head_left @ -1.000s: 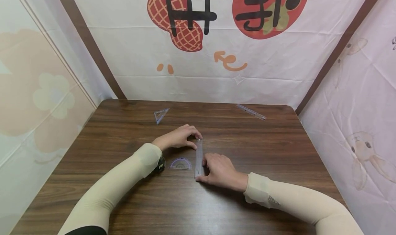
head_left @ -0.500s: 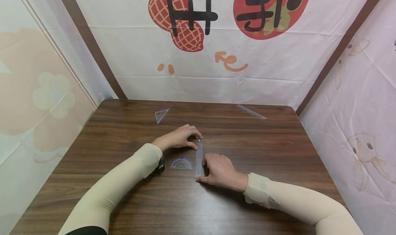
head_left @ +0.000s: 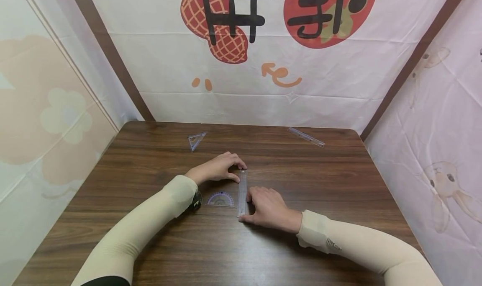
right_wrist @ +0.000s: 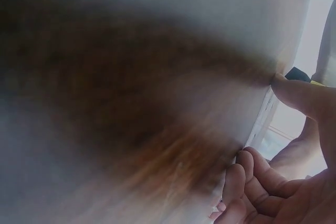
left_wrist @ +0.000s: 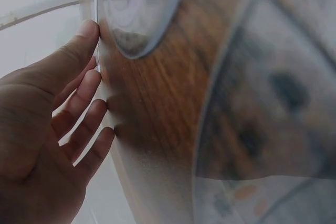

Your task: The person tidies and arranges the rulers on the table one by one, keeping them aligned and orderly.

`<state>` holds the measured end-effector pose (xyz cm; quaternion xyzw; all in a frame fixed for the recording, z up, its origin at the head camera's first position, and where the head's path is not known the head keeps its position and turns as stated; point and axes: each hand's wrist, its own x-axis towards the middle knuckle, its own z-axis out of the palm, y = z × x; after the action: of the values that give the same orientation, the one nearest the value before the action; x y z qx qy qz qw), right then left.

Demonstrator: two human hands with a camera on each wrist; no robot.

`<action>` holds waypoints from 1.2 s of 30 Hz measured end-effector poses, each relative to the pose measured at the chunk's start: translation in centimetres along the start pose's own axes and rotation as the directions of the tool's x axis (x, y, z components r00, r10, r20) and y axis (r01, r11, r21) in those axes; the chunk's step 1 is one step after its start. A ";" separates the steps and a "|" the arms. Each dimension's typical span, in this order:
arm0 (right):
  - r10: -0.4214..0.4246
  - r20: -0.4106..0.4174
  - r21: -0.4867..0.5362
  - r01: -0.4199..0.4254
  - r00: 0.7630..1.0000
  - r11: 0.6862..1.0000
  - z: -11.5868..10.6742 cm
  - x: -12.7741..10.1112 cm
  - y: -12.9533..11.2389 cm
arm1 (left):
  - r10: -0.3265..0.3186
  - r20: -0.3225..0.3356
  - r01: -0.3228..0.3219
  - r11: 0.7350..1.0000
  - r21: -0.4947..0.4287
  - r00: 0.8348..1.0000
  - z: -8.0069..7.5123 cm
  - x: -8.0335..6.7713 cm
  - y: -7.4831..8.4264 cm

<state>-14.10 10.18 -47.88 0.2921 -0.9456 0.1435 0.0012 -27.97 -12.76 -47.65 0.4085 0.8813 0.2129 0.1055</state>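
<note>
Both hands, left hand [head_left: 218,168] and right hand [head_left: 265,207], pinch the ruler's [head_left: 242,192] ends; protractor [head_left: 220,199] just beside; bare table [head_left: 339,185] rightward.

Makeshift booth: wooden table [head_left: 339,185] amid cartoon-printed cloth walls [head_left: 339,81].
</note>
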 end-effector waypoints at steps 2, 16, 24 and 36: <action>0.003 0.002 -0.001 -0.003 1.000 1.000 0.0 0.0 0.1 | 0.002 0.001 -0.002 1.000 0.001 1.000 0.0 0.1 0.1; 0.003 0.005 -0.001 -0.003 1.000 1.000 -0.1 -0.2 0.4 | 0.007 0.003 -0.007 1.000 -0.004 1.000 -0.2 0.3 0.4; -0.004 0.012 0.009 0.004 1.000 1.000 -0.4 -0.4 0.4 | -0.021 0.040 0.022 1.000 -0.021 0.999 -0.5 0.5 0.6; -0.052 0.033 0.093 0.049 0.998 0.994 -1.1 -0.9 1.0 | -0.076 0.055 0.078 0.996 -0.034 0.996 -1.1 0.9 1.1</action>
<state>-14.03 11.74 -47.21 0.3180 -0.9302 0.1816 -0.0255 -28.15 -11.76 -46.20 0.3777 0.8893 0.2134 0.1446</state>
